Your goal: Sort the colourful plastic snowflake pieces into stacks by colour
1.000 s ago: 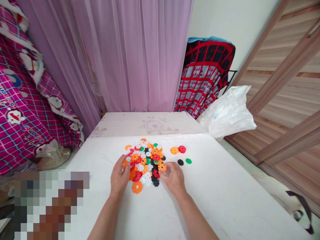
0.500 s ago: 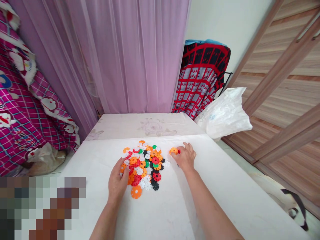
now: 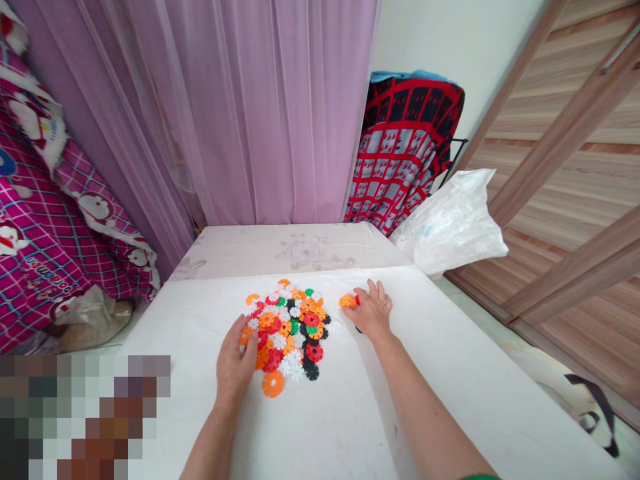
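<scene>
A heap of notched plastic snowflake discs (image 3: 279, 341) in orange, red, white, black and green lies on the white-covered table. At the heap's left edge, my left hand (image 3: 236, 353) rests with thumb and fingers apart, cupped against the outer discs. To the right of the heap, my right hand (image 3: 371, 313) has its thumb and index finger closed on an orange snowflake disc (image 3: 348, 302), its other fingers raised. A red disc (image 3: 357, 300) shows beside that one, partly hidden by the fingers. Part of a black disc (image 3: 359, 329) peeks out under the palm.
The table (image 3: 310, 433) has a floral strip (image 3: 240, 247) along its far end. Behind it hangs a purple curtain (image 3: 280, 113). A white plastic bag (image 3: 450, 223) stands by the right far corner, near a wooden wardrobe (image 3: 565, 167). Patterned pink fabric (image 3: 75, 220) hangs at left.
My right hand has shifted very slightly, with the orange disc turning a little under its fingertips. My left hand stays at the heap's edge. The view has tipped slightly.
</scene>
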`<state>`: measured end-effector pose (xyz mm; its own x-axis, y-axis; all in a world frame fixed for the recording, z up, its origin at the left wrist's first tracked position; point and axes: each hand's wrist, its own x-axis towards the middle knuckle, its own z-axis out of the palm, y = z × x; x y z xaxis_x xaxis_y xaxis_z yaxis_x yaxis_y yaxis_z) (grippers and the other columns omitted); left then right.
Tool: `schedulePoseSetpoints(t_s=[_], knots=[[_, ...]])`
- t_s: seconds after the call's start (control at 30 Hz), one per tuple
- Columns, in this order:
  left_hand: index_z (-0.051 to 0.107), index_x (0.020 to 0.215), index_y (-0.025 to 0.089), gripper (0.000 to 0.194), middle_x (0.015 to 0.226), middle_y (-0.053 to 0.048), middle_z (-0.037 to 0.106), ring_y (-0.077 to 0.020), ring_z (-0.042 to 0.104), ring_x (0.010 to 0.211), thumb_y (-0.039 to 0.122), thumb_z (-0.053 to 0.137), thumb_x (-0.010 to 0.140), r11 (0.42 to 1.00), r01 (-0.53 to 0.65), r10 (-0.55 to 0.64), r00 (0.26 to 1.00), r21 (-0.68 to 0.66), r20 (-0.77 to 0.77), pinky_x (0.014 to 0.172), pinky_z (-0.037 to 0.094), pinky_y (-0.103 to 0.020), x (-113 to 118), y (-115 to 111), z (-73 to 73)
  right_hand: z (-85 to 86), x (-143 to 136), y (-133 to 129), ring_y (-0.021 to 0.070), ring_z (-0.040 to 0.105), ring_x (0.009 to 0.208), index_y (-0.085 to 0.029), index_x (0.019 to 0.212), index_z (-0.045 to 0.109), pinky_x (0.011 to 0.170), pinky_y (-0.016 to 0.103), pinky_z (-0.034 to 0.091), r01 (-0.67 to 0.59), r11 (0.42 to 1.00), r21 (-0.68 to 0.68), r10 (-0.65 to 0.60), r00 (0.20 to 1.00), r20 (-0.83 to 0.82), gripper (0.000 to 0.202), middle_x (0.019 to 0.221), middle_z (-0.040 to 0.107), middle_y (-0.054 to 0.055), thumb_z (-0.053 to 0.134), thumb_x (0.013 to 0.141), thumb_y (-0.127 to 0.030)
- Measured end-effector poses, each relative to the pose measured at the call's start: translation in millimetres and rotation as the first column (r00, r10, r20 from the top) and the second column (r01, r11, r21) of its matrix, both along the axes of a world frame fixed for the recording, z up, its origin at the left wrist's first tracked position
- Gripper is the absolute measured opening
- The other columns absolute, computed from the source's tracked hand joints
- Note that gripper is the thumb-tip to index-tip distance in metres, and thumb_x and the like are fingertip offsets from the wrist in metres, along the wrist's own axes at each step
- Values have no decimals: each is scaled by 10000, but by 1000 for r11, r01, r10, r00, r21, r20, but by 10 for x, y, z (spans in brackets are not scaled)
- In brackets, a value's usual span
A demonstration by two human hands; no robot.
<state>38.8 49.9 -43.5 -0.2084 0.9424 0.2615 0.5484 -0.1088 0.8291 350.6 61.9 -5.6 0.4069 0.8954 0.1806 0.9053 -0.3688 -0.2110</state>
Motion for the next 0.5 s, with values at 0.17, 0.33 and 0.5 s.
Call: schedulePoseSetpoints(t_s=[0.17, 0.33, 0.5], knots=[[599, 1226, 236, 426, 1360, -65, 590, -232, 530, 1273, 402, 494, 848, 1000, 10, -10, 1000, 25, -1, 1084, 422, -408, -14, 3, -16, 124, 123, 53, 327, 38, 1465, -250, 1176, 646, 1130, 544, 51, -134, 975, -177, 142, 989, 33, 511, 1567, 252, 99, 667, 687, -393], [598, 1229, 237, 426, 1365, -67, 586, -232, 530, 1273, 410, 490, 854, 1000, 0, 0, 1000, 18, -8, 1074, 432, -399, -9, -5, -3, 241, 216, 138, 317, 36, 1471, -243, 1086, 683, 1131, 543, 19, -208, 936, -282, 225, 974, 28, 425, 1560, 284, 84, 635, 665, -268], [593, 1238, 235, 433, 1381, -67, 572, -239, 516, 1288, 407, 488, 854, 1000, 5, -5, 1000, 1, -13, 1059, 446, -397, -6, -14, 15, 300, 221, 173, 301, 37, 1474, -231, 1079, 691, 1138, 534, 27, -219, 917, -333, 243, 969, 32, 411, 1552, 306, 90, 622, 674, -222]])
